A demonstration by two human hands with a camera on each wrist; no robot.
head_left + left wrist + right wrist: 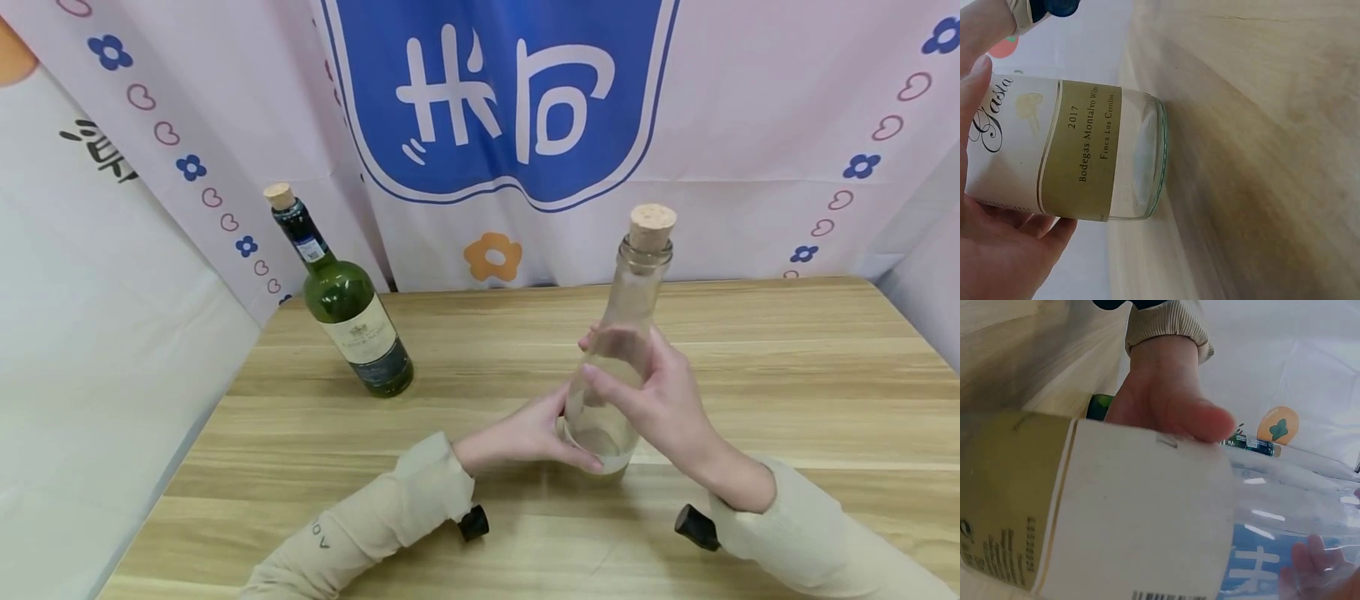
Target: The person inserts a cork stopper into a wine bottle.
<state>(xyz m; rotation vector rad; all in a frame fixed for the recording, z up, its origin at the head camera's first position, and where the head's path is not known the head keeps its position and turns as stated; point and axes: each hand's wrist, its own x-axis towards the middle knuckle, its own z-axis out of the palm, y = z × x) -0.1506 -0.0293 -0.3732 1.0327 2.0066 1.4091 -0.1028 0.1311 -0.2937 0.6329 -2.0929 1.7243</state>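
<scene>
A clear glass bottle [617, 358] with a cork [652, 225] stands on the wooden table [810, 375], near its middle. My left hand [551, 433] grips its base, thumb and fingers curled round the cream and olive label [1079, 150]. My right hand [626, 379] wraps round the bottle's body higher up. In the left wrist view the bottle's base [1147, 162] meets the tabletop. In the right wrist view the left hand's thumb [1197, 419] lies on the label [1116, 512], and the right hand's fingertips [1313, 559] show through the glass.
A green wine bottle [351, 317] with a cork stands at the table's back left, apart from my hands. A pink and blue printed banner [502, 100] hangs behind the table. White sheeting [90, 350] borders the left edge.
</scene>
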